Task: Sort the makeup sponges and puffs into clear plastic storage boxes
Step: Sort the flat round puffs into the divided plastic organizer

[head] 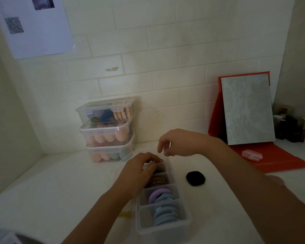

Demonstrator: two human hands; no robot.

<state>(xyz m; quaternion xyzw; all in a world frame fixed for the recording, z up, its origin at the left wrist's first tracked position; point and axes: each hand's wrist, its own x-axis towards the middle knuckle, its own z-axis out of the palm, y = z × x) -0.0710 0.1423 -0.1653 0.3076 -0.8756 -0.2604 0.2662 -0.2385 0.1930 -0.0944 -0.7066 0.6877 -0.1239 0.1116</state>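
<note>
Reaching my left hand (139,170) into the far compartment of the long clear box (187,221) on the desk (60,191), I have its fingers curled down onto the dark puffs (159,170) there; whether they grasp one I cannot tell. My right hand (178,143) hovers just beyond, fingers loosely curled, released. Purple and blue puffs (164,206) fill the near compartments. A black puff (195,178) lies just right of the box.

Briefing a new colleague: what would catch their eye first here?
The left hand reaches into the far end of an open divided box at center, the right hand hovering above it. A black puff lies loose to the right; three lidded boxes stand stacked by the wall.
</note>
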